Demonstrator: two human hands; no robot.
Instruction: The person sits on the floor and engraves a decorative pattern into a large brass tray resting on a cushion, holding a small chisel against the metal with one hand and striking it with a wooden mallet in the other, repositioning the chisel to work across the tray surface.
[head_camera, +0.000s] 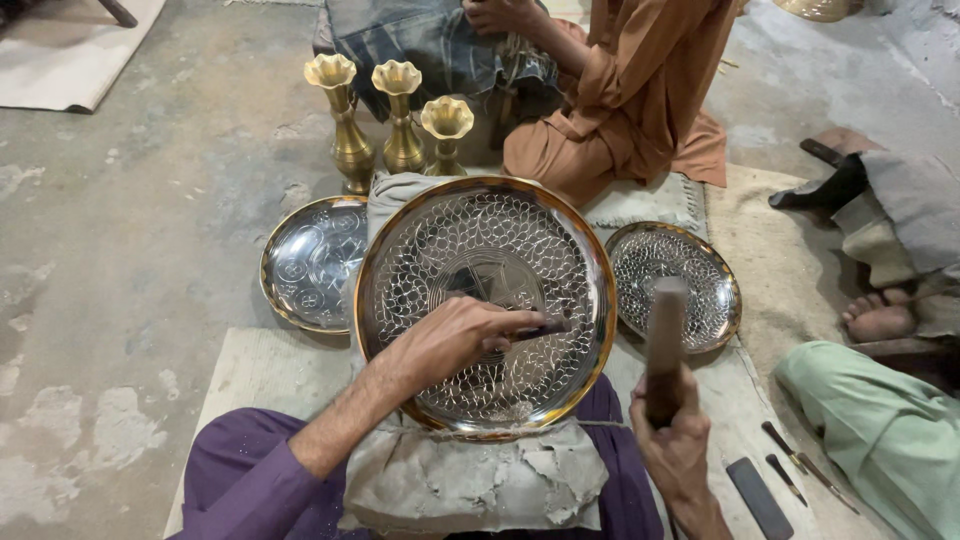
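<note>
At the bottom centre of the frame, the right hand has its fingers wrapped tight around one wooden mallet, which stands upright at lower right. Just left of it, the left hand pinches one thin dark chisel between thumb and fingers, its tip resting on the large engraved plate. That plate sits in the middle of the frame, tilted on a grey cracked pad in the lap. At the lower right edge, on the mat, lie three small tools beside one flat dark bar.

Further back there are two more round engraved plates, making three in all: one left plate at centre left, partly behind the large one, and one right plate at centre right. Beyond them, in the upper centre, three brass vases stand upright close together. Behind these sits another person in orange clothing, hands on dark fabric.
</note>
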